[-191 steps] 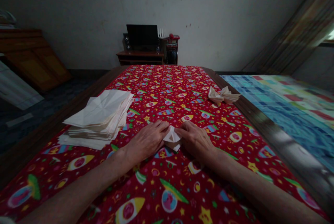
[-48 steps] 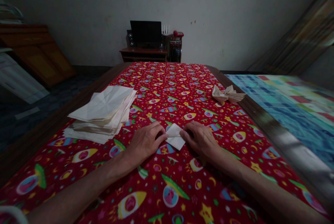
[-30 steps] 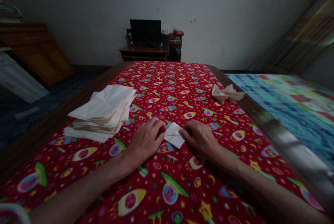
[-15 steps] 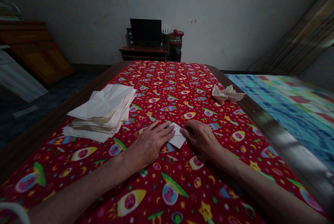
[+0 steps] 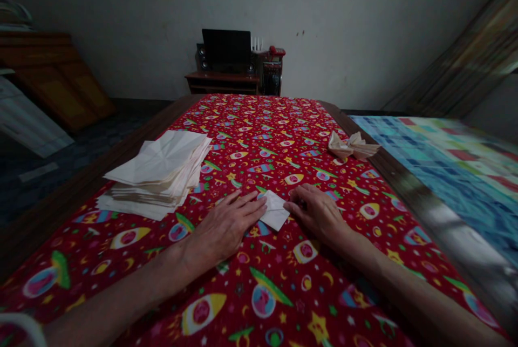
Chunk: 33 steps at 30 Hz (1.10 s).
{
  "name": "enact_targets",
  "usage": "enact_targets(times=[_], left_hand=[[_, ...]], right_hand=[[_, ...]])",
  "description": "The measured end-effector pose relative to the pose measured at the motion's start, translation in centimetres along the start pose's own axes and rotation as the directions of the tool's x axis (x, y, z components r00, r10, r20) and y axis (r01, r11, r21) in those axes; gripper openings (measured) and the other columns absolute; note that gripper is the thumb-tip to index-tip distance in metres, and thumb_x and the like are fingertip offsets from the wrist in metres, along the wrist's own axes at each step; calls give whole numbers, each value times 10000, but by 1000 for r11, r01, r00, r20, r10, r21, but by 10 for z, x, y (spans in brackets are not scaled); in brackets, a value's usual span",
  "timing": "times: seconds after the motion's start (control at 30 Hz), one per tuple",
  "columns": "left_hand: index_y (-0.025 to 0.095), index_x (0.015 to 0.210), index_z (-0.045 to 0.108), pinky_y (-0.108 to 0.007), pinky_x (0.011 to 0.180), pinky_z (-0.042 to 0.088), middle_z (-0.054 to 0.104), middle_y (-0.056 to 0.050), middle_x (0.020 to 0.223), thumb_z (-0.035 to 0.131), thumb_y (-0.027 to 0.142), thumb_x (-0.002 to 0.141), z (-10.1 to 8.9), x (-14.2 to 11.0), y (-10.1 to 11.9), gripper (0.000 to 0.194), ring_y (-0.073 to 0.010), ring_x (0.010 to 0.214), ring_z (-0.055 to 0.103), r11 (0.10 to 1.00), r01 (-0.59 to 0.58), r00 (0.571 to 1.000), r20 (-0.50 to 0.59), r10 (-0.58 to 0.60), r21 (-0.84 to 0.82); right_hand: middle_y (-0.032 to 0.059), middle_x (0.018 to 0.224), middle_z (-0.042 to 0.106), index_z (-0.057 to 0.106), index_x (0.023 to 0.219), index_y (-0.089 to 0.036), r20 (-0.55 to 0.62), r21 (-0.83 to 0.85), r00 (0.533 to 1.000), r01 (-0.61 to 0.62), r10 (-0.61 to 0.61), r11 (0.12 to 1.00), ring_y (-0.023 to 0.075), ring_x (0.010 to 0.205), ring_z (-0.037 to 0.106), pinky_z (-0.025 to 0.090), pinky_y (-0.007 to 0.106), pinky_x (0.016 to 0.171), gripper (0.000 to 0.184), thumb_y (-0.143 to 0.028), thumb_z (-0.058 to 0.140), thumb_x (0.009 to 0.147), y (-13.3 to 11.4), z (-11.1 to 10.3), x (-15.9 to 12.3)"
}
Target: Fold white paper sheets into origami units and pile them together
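A small white folded paper (image 5: 275,211) lies on the red patterned tablecloth between my hands. My left hand (image 5: 232,222) rests palm down with its fingers stretched, the fingertips at the paper's left edge. On the other side, my right hand (image 5: 318,211) is half curled, its thumb at the paper's right corner. The undersides of its bent fingers are hidden. To the left sits a stack of white paper sheets (image 5: 162,158), the top one marked with creases. Near the right edge of the table lie folded paper pieces (image 5: 352,145) with fanned layers.
The red tablecloth (image 5: 263,136) covers a long table with a dark wooden border (image 5: 408,190). Beyond its far end stand a monitor (image 5: 226,47) and speakers on a desk. A bed with a colourful cover (image 5: 437,163) adjoins the right side. A wooden cabinet (image 5: 60,88) stands at the left.
Both hands have shifted slightly outward, my left to the left and my right to the right. More of the folded paper shows between them; it lies in nearly the same spot.
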<state>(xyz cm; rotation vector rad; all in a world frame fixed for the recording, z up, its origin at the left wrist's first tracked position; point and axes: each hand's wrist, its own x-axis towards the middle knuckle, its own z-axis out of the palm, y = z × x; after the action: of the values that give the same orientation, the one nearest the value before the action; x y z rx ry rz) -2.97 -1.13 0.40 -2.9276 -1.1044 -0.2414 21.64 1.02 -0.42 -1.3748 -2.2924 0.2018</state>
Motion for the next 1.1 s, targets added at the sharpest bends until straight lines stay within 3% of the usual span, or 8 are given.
enact_targets(times=[0.13,0.3,0.4,0.47,0.6,0.87,1.0,1.1], left_hand=[[213,1347,431,-419,1107,258,406,18,1439,387,-10,723,0,-4,-2,664,-197,1348,323,1000,12,1000,-3,-12,-3],[176,1324,458,-421,1104,269,414,-9,1434,399,13,739,1,-2,-2,610,-205,1339,337,1000,-9,1000,-11,9,-10],[162,1303,484,-421,1099,283,449,-21,1411,400,9,742,-1,0,0,587,-211,1323,361,1000,-18,999,-29,18,-2],[161,1286,502,-425,1094,292,472,-24,1393,404,8,744,-2,0,1,572,-218,1312,375,1000,-16,999,-39,16,6],[164,1214,563,-437,1082,314,516,-31,1353,436,38,763,-5,0,0,485,-236,1295,394,1000,-22,998,-57,23,21],[173,1087,640,-407,1070,345,469,-49,1391,458,31,789,-7,-3,-6,377,-224,1307,376,998,-34,981,-189,44,59],[157,987,672,-374,1005,417,573,-62,1275,434,17,808,-2,-2,-10,329,-206,1195,485,999,-17,958,-288,5,-38],[156,943,665,-326,878,480,663,-59,1048,408,4,815,0,0,-11,325,-178,988,563,988,68,929,-353,-113,-139]], right_hand=[[37,787,566,550,772,-181,-15,-4,1000,8,-8,1000,152,712,495,342,258,621,183,-336,561,867,7,-2,-2],[48,844,549,550,803,-182,-83,-5,996,44,-44,999,171,779,480,342,283,670,198,-371,575,855,-10,-1,2],[44,856,542,554,812,-184,-39,-6,996,84,-85,996,174,799,471,336,296,693,201,-380,566,858,-21,4,9],[30,819,536,553,793,-184,10,32,999,45,-46,998,163,767,471,337,286,673,184,-358,594,839,-23,6,14],[17,794,528,545,766,-179,54,113,998,-49,43,992,138,705,472,334,255,618,119,-249,638,790,-18,5,21],[27,810,547,532,787,-184,53,140,999,-18,11,990,146,716,491,363,258,630,91,-233,605,812,-5,1,14],[43,869,567,549,865,-188,20,141,1000,19,-22,990,165,788,509,387,274,683,56,-231,572,836,-4,1,9],[50,869,577,568,873,-191,29,130,999,24,-28,991,167,791,515,393,273,684,46,-224,547,850,-6,2,8]])
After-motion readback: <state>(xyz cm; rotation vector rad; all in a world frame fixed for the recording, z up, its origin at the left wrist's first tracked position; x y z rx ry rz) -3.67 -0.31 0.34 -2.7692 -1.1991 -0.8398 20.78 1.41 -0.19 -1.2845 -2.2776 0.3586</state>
